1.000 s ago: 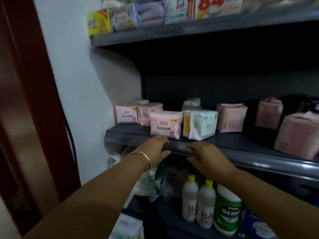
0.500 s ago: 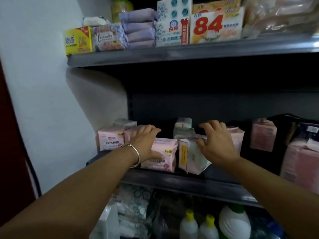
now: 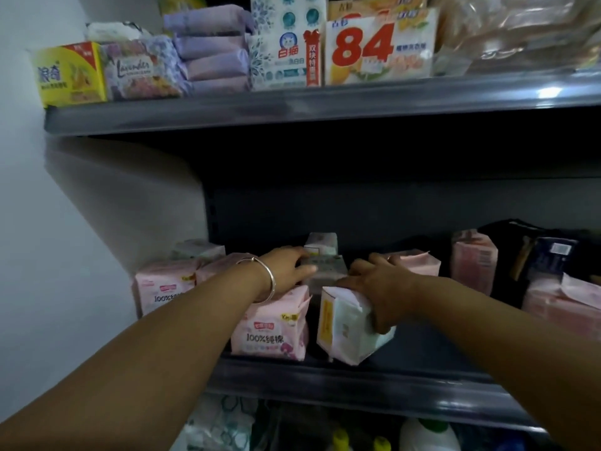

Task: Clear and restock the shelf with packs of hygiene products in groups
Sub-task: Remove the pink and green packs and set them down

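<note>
On the dark middle shelf (image 3: 374, 382) stand several hygiene packs. My right hand (image 3: 380, 288) grips the top of a white and green pack (image 3: 344, 330) at the shelf front, which is tilted to the right. My left hand (image 3: 289, 265), with a bangle on the wrist, reaches further back and holds a small grey pack (image 3: 327, 271) by its left side. A pink pack (image 3: 273, 333) stands under my left wrist. More pink packs stand at the left (image 3: 159, 291) and behind my right hand (image 3: 419, 262). A small pale pack (image 3: 320, 244) stands behind the grey one.
Other pink packs (image 3: 473, 265) and dark packs (image 3: 546, 255) fill the right of the shelf. The upper shelf (image 3: 292, 110) holds soap boxes, purple packs and an "84" box (image 3: 380, 50). Bottles (image 3: 426, 434) stand below. A white wall (image 3: 65, 222) closes the left.
Both hands rose from the shelf's front edge onto the packs. My left hand went from the pink pack back to the grey pack, and my right hand slid lower on the white pack.
</note>
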